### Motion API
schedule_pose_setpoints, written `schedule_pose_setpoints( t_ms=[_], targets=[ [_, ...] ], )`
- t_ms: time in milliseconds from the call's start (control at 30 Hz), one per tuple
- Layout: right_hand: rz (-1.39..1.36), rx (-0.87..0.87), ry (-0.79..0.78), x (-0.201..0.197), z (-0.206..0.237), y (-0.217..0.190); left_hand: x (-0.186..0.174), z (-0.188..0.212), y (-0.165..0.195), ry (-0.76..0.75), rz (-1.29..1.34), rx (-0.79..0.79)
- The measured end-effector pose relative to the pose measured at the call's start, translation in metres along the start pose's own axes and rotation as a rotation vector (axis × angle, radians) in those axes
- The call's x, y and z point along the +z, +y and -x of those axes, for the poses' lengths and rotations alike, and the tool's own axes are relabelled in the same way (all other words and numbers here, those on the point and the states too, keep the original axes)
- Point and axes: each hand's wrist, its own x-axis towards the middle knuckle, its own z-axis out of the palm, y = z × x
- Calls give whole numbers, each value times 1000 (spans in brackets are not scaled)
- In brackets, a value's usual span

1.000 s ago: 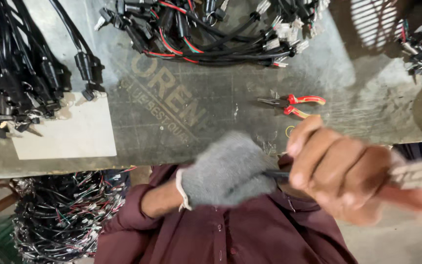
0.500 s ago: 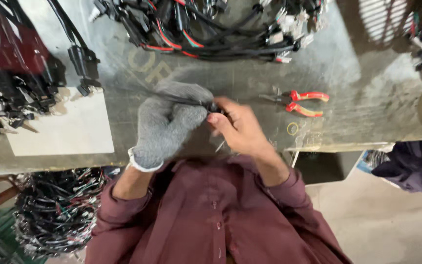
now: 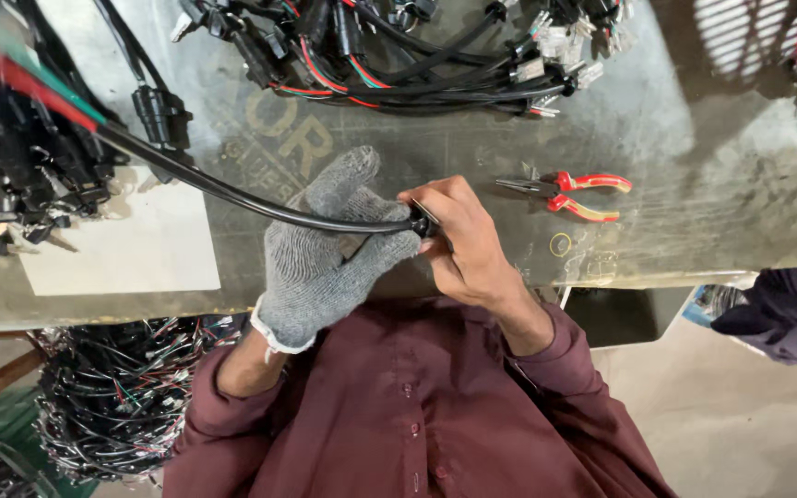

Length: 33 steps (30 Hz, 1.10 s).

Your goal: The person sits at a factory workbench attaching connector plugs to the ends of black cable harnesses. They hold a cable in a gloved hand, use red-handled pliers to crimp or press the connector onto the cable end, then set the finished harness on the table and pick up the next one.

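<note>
My left hand (image 3: 325, 254), in a grey knit glove, is closed around a black cable (image 3: 232, 195) over the table's near edge. The cable runs up and left from the glove to blurred red and green wire ends (image 3: 20, 78) at the far left. My bare right hand (image 3: 463, 244) pinches the cable's other end right beside the glove's fingertips. What sits between those fingers is too small to make out. Both hands touch each other above my maroon shirt (image 3: 417, 415).
Red-and-yellow-handled pliers (image 3: 565, 192) lie right of my right hand on the grey metal table (image 3: 694, 148). Cable piles (image 3: 398, 55) fill the far edge, black connectors (image 3: 20, 175) the left. A white sheet (image 3: 122, 254), a wire bundle (image 3: 113, 406) below, another person's dark sleeve (image 3: 786, 314).
Both hands rose from my lap to the table edge. The black cable now stretches out up and left, with its coloured ends swinging.
</note>
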Motion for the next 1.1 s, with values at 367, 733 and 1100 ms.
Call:
schedule_pose_setpoints(
  t_ms=[367,733,1100],
  targets=[
    [-108,208,37,6,8,-6,5,-13,-1,-149,-117,114],
    [-405,280,-36,12,11,11,8,-14,-22,-265,-45,372],
    [-1178,311,-420,15,43,47,2,-10,-9,-299,270,315]
  ],
)
